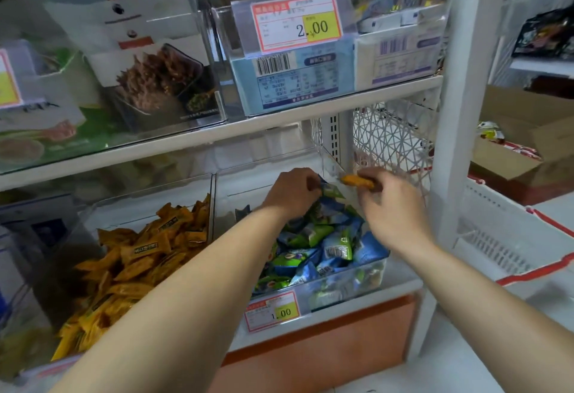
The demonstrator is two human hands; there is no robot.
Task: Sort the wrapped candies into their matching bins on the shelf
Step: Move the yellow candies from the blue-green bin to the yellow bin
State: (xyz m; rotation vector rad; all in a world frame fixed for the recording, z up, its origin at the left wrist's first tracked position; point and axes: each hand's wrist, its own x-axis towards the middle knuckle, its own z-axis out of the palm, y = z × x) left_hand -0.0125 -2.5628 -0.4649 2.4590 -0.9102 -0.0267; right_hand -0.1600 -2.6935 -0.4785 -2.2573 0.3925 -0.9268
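Orange wrapped candy (358, 182) held above the clear bin (348, 280) of blue-green candies (323, 246).

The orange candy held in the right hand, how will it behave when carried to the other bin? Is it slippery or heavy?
The orange candy is probably light: the right hand pinches it with fingertips alone. Its wrapper looks glossy, so it may slip from a loose pinch. The wrapper ends likely crumple easily, like those in the orange pile.
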